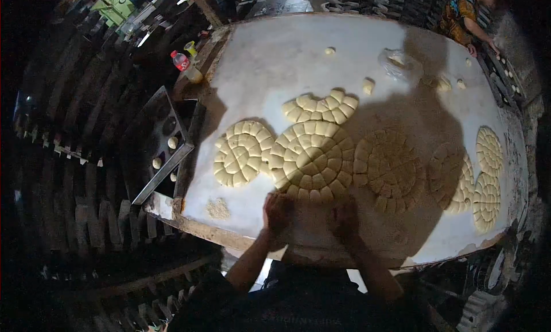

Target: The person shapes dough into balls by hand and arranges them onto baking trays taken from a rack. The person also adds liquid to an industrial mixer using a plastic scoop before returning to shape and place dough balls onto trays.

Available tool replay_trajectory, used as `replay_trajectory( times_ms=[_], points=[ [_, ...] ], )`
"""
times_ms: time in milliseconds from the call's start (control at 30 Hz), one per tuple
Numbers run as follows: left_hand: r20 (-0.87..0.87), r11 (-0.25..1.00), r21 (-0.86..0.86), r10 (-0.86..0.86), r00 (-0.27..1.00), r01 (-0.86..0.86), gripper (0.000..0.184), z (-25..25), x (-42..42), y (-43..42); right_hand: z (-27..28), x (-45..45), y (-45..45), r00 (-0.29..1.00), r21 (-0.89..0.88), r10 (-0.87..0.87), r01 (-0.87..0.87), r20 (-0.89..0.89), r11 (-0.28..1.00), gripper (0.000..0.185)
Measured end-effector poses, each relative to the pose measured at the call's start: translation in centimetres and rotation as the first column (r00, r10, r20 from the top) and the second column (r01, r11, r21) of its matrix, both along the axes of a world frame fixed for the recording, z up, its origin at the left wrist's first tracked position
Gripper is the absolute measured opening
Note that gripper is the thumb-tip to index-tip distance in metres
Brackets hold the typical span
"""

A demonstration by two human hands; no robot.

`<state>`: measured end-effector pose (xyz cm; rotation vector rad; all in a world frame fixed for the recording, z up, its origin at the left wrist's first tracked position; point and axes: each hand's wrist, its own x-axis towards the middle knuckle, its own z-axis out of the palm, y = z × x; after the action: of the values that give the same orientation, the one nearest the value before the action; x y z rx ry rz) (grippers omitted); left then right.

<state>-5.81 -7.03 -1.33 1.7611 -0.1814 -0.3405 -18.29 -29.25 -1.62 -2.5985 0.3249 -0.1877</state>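
To the left of the large, round, pale cluster of cut dough, a smaller pale dough spiral was laid. At the cluster's near edge, the left hand and shadowed right hand were held about equally near, the cluster, without clear long axis, being spread just beyond the fingers; finger opening and any grip could not be told.

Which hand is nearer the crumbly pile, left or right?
Left. The left hand is to the right of the pile, apart from it; the right hand is farther off on that same side, beyond the left hand.
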Motion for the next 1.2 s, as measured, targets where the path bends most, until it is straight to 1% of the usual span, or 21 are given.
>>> replay_trajectory(
  times_ms=[67, 100, 200, 233, 267, 333, 433, 500, 567, 600, 633, 733, 800, 833, 867, 900, 967, 1033, 1067, 1133, 1200],
  points=[
    [0.487, 0.778, 0.628, -0.399, 0.777, 0.006, 0.015, 1.7, -2.9, -1.0, 1.8, -2.1, 1.6, 0.989, -0.064, 0.134, -0.13, 0.058, 0.989, 0.029],
    [0.596, 0.792, 0.597, -0.547, 0.588, 0.132, 0.016, 4.8, -3.5, -0.4, 2.3, -3.4, 2.2, 0.959, -0.127, 0.261, -0.247, 0.108, 0.961, 0.032],
    [0.487, 0.738, 0.595, -0.646, 0.588, 0.319, 0.019, 2.4, -4.7, 5.3, -2.8, -7.5, -2.2, 0.928, -0.106, 0.371, -0.368, 0.01, 0.924, 0.032],
    [0.324, 0.434, 0.885, -0.833, 0.449, 0.167, 0.023, 2.8, -3.9, 6.6, -2.0, -7.0, -2.5, 0.93, -0.1, 0.368, -0.365, 0.006, 0.926, 0.032],
    [0.503, 0.586, 0.801, -0.77, 0.392, 0.122, 0.024, 5.2, -2.0, 6.4, 0.4, -5.3, -3.3, 0.97, -0.046, 0.243, -0.242, 0.021, 0.969, 0.032],
    [0.316, 0.807, 0.507, -0.501, 0.806, 0.303, 0.024, 6.8, 0.3, 3.2, 2.5, -1.4, -3.6, 0.994, 0.01, 0.105, -0.105, 0.025, 0.994, 0.032],
    [0.513, 0.794, 0.6, -0.476, 0.715, 0.098, 0.027, 2.8, 1.9, 0.1, 3.4, 1.4, 0.8, 0.993, -0.026, -0.117, 0.118, 0.033, 0.993, 0.034],
    [0.483, 0.825, 0.532, -0.482, 0.731, 0.193, 0.029, -0.9, -0.8, 0.7, 2.4, 1.2, 3.5, 0.963, 0.174, -0.254, 0.236, 0.089, 0.956, 0.03],
    [0.464, 0.846, 0.454, -0.494, 0.735, 0.282, 0.032, -1.2, -3.4, 2.7, 0.8, -2.6, 4.9, 0.976, 0.024, -0.059, 0.056, 0.208, 0.998, 0.026],
    [0.518, 0.828, 0.456, -0.545, 0.659, 0.326, 0.035, 0.6, -4.8, 3.9, 0.6, -4.2, 5.1, 0.947, -0.133, 0.149, -0.115, 0.285, 0.984, 0.022],
    [0.567, 0.808, 0.461, -0.586, 0.579, 0.367, 0.039, 2.5, -5.7, 4.9, 1.9, -4.8, 4.4, 0.949, -0.141, 0.146, -0.11, 0.28, 0.984, 0.022],
    [0.241, 0.68, 0.573, -0.673, 0.699, 0.458, 0.043, 6.4, -4.7, 8.4, 6.8, -7.1, 1.4, 0.984, 0.035, 0.169, -0.167, -0.051, 0.985, 0.023],
    [0.269, 0.777, 0.503, -0.557, 0.786, 0.379, 0.04, 9.2, -2.2, 7.8, 6.7, -7.7, -0.1, 0.995, 0.234, -0.033, 0.053, -0.089, 0.971, 0.027],
    [0.44, 0.802, 0.526, -0.542, 0.715, 0.284, 0.037, 10.5, -0.6, 7.4, 8.7, -6.1, 1.0, 0.996, 0.227, -0.025, 0.045, -0.09, 0.973, 0.027],
    [0.592, 0.826, 0.531, -0.521, 0.615, 0.189, 0.035, 11.2, 0.8, 7.0, 12.3, -4.3, 3.3, 0.97, 0.418, -0.105, 0.19, -0.218, 0.888, 0.023],
    [0.601, 0.886, 0.427, -0.427, 0.675, 0.18, 0.036, 10.8, 2.3, 6.4, 14.3, -2.9, 5.5, 0.92, 0.566, -0.154, 0.346, -0.36, 0.748, 0.022],
    [0.583, 0.936, 0.314, -0.323, 0.745, 0.16, 0.037, 7.9, 5.1, 5.8, 11.8, -1.7, 8.4, 0.987, 0.562, -0.033, 0.118, -0.159, 0.819, 0.03],
    [0.531, 0.737, 0.658, -0.598, 0.6, 0.152, 0.04, 4.2, 6.2, 6.1, 15.4, 1.4, 13.0, 0.989, 0.358, 0.049, -0.096, 0.138, 0.929, 0.03],
    [0.525, 0.743, 0.652, -0.585, 0.618, 0.15, 0.04, 4.9, 5.5, 6.6, 14.5, 2.4, 14.3, 0.99, 0.354, 0.066, -0.106, 0.123, 0.929, 0.03],
    [0.614, 0.94, 0.319, -0.3, 0.73, 0.118, 0.045, 7.6, 4.3, 8.0, 11.5, 3.7, 16.1, 0.969, 0.336, 0.073, -0.152, 0.235, 0.93, 0.035],
    [0.559, 0.944, 0.326, -0.231, 0.796, 0.046, 0.045, 8.2, 3.8, 11.2, 11.1, 3.5, 16.4, 0.969, 0.159, 0.176, -0.204, 0.171, 0.966, 0.036]
  ],
)
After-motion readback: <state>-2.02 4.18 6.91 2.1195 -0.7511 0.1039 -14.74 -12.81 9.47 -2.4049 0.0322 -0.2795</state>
